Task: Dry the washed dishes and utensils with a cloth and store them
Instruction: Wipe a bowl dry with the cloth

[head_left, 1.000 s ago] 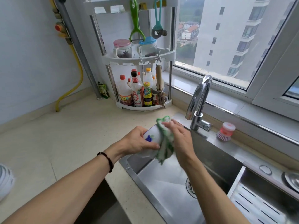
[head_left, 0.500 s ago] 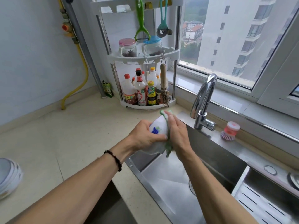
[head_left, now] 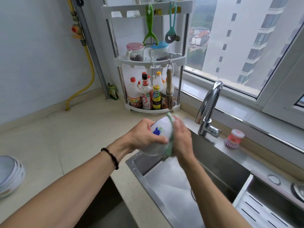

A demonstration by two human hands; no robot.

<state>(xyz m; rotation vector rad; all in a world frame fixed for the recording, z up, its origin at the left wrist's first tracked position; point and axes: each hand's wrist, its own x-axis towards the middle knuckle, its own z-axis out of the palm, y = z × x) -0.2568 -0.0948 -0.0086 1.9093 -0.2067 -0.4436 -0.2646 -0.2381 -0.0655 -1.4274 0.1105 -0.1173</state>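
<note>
A white bowl with a blue flower print (head_left: 158, 137) is held on its side above the left edge of the steel sink (head_left: 172, 183). My left hand (head_left: 143, 137) grips its outer wall, thumb across the lower side. My right hand (head_left: 182, 142) presses a green and white cloth (head_left: 170, 145) into the bowl's mouth; only the cloth's edge shows round the rim. A stack of white plates (head_left: 9, 175) lies on the counter at the far left edge.
A chrome tap (head_left: 209, 109) rises behind the sink, with a pink dish brush (head_left: 234, 139) to its right. A corner rack (head_left: 151, 63) holds sauce bottles, jars and hanging utensils. A drain tray (head_left: 263, 209) sits at the lower right. Beige counter (head_left: 57, 137) stretches to the left.
My right hand has pushed the cloth deeper into the bowl, so less cloth hangs out. The bowl has turned slightly in my left hand. The camera has tilted a little.
</note>
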